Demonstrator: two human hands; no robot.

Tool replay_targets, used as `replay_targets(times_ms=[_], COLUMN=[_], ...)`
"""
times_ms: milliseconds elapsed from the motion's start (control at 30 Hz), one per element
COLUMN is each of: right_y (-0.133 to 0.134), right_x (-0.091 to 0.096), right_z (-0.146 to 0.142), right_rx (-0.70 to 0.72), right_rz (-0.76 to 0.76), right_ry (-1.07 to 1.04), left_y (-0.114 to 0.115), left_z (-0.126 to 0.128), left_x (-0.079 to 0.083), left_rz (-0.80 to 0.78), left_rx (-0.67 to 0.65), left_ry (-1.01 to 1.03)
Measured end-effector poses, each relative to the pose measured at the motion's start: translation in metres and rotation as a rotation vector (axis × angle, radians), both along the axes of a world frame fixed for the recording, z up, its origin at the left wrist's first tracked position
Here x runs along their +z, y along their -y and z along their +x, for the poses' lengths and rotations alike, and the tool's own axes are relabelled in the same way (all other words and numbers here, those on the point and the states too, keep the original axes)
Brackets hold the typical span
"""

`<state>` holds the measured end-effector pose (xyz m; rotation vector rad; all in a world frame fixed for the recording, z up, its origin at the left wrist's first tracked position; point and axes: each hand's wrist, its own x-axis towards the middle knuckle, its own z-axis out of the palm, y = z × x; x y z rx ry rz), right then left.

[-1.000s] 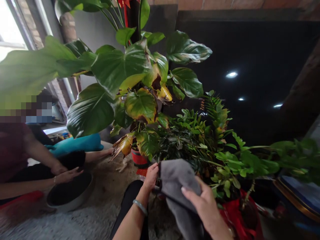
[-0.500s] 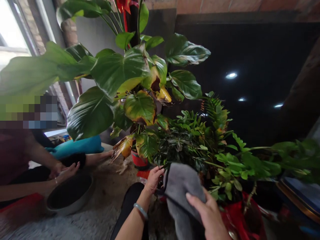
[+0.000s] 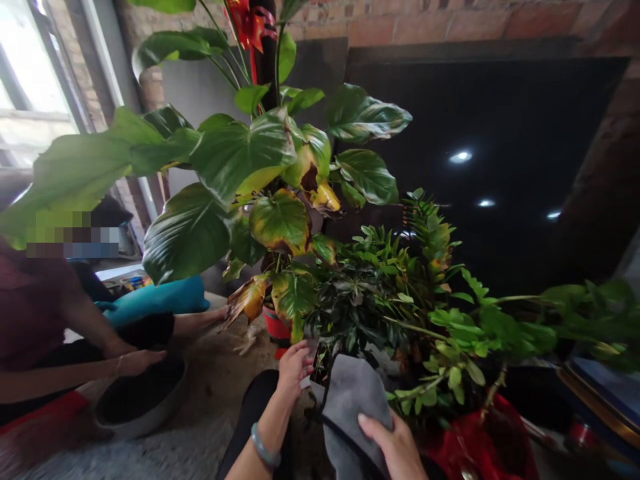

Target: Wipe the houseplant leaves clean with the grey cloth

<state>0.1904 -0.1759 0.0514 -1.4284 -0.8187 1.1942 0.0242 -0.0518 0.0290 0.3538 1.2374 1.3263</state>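
My right hand (image 3: 395,447) at the bottom edge grips a grey cloth (image 3: 350,400), fingers curled over its top. My left hand (image 3: 294,367), with a bracelet on the wrist, is closed on the cloth's left edge just below the dark small-leaved plant (image 3: 365,307). The cloth hangs against the lower stems of that plant. A large-leaved plant (image 3: 235,173) with yellowing leaves rises behind it from a red pot (image 3: 274,327).
Another person sits at the left with hands on the rim of a dark round bowl (image 3: 140,400). A teal cushion (image 3: 155,300) lies behind. A light-green plant (image 3: 490,327) in red wrapping (image 3: 480,440) spreads to the right. Brick wall and a dark glossy panel stand behind.
Both my hands and the cloth have dropped lower in view as the camera tilted up. The other person's hands shifted on the bowl's rim.
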Motion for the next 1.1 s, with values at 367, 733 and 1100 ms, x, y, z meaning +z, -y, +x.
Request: replay_targets(times_ms=[367, 733, 1100], right_y=[-0.005, 0.026, 0.037], right_x=[0.009, 0.019, 0.023], right_z=[-0.016, -0.018, -0.001], right_rx=[-0.19, -0.239, -0.119], right_rz=[0.313, 0.258, 0.147], right_ry=[0.619, 0.447, 0.067], left_y=[0.114, 0.12, 0.112], left_z=[0.04, 0.053, 0.055], left_x=[0.048, 0.034, 0.032], left_rz=[0.387, 0.185, 0.122], left_rx=[-0.471, -0.547, -0.641], left_ry=[0.074, 0.262, 0.265])
